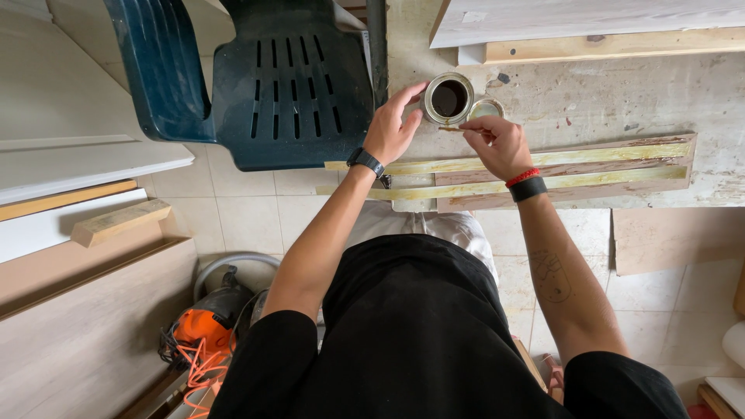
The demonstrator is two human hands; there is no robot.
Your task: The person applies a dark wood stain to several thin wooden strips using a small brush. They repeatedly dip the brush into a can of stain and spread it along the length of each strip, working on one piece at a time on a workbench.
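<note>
A small round tin (448, 98) of dark liquid stands open on a stained worktable (605, 97). My left hand (392, 128) curls around the tin's left side, fingers touching its rim. My right hand (497, 143) pinches a thin brush handle (456, 129) that points toward the tin; its bristles are hidden. The tin's lid (486, 109) lies just right of the tin. Under both hands lie long wooden strips (590, 171) with yellowish coated bands.
A dark blue plastic chair (264, 77) stands left of the table. Boards and a wood block (118, 222) lie at the left, and an orange power tool with cable (203, 335) sits on the tiled floor. More planks (605, 31) rest at the table's far side.
</note>
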